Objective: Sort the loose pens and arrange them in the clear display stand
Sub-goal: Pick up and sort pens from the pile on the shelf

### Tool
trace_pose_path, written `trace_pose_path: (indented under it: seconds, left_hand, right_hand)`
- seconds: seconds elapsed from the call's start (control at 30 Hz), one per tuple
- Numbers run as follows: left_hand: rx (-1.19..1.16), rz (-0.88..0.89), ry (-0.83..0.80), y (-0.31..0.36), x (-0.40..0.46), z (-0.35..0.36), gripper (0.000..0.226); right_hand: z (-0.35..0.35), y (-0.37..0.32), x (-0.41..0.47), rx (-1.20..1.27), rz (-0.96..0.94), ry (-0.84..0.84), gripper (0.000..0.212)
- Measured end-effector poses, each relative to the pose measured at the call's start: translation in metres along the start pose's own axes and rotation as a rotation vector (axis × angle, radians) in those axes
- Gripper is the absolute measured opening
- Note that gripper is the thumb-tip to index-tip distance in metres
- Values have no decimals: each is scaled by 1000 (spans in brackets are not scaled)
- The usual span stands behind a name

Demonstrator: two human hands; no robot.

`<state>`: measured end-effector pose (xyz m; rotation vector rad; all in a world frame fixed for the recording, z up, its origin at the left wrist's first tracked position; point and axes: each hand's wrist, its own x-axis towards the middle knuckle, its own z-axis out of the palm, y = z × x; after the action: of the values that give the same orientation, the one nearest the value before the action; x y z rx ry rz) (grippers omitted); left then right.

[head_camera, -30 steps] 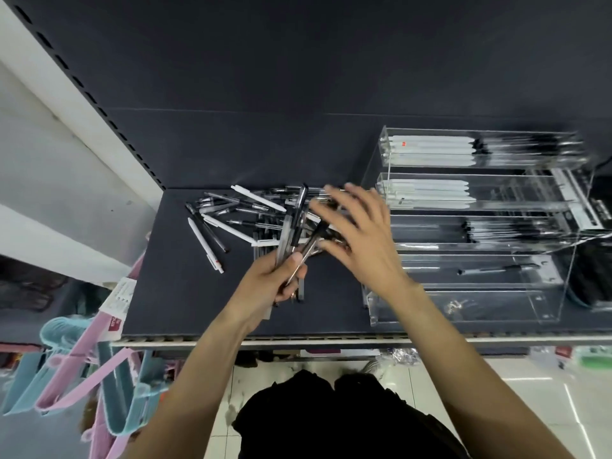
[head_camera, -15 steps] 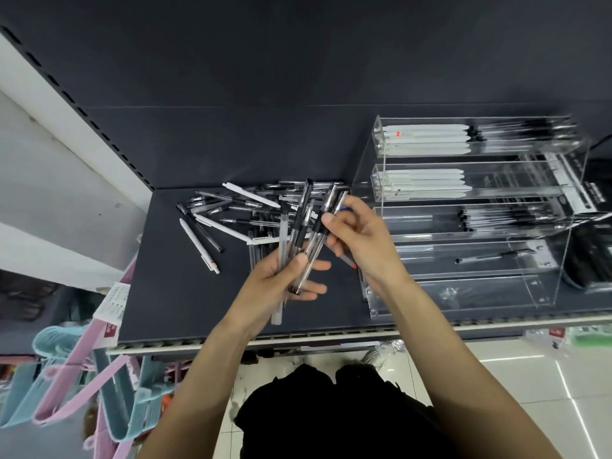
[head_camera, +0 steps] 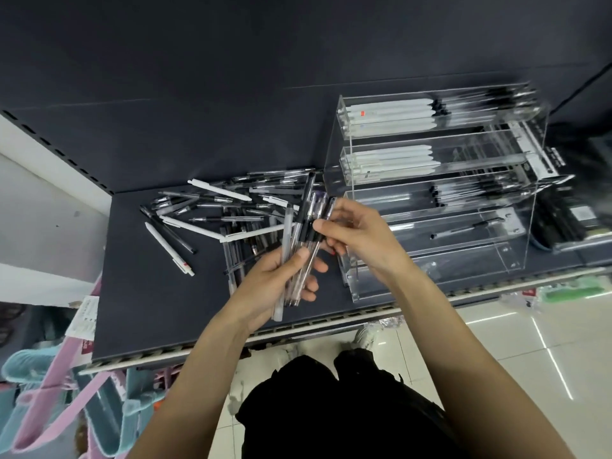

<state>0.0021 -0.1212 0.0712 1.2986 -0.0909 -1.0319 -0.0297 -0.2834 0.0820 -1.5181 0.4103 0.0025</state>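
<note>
A heap of loose pens [head_camera: 228, 210], black, clear and white, lies on the dark shelf [head_camera: 139, 293] left of the clear display stand [head_camera: 443, 193]. My left hand [head_camera: 275, 286] is shut around a bundle of clear and black pens [head_camera: 298, 246] held upright above the shelf. My right hand [head_camera: 361, 233] pinches the upper part of that same bundle with thumb and fingers. The stand has stepped tiers: white pens [head_camera: 390, 115] fill the top two, black pens [head_camera: 470, 190] the third, and a single pen [head_camera: 463, 228] lies in a lower tier.
The shelf's front edge [head_camera: 298, 332] runs just below my hands. Dark packaged goods [head_camera: 569, 223] sit right of the stand. Pink and blue hangers [head_camera: 66, 409] hang at lower left. Tiled floor and my dark clothing show below.
My right hand came back from the pile and closed on the top of the bundle in my left hand. The bundle now stands more upright, slightly nearer the stand.
</note>
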Motion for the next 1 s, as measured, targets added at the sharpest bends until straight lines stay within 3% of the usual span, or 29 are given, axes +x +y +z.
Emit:
trace_pose_path:
  seconds: [0.17,0.3,0.53,0.67,0.77,0.87,1.0]
  left_hand:
    - [24,-16,-74,-4,2,19,26]
    - [6,-25,-78,-7,0,36,23]
    - [-5,-27,-45,-16,1,60,24]
    - [-8,-18,10,-20,4,71,24]
    - [28,1,34,-22,4,74,24]
    - [118,32,39,-24,0,73,23]
    - [252,67,73,-24,-6,65,20]
  right_hand:
    - [-25,-12,-2,-86,-122,11,41]
    - [-36,-20,2,-258,-254,-32,28]
    - [-64,-19,12,-380,-131,-203,14]
    - [-75,-24,19,-792,-382,-251,24]
    - [-74,-40,22,-1050,-515,-459,26]
    - [-71,-56,26,-1043,-585,-579,17]
    - [-81,-81,23,-899,-636,-494,15]
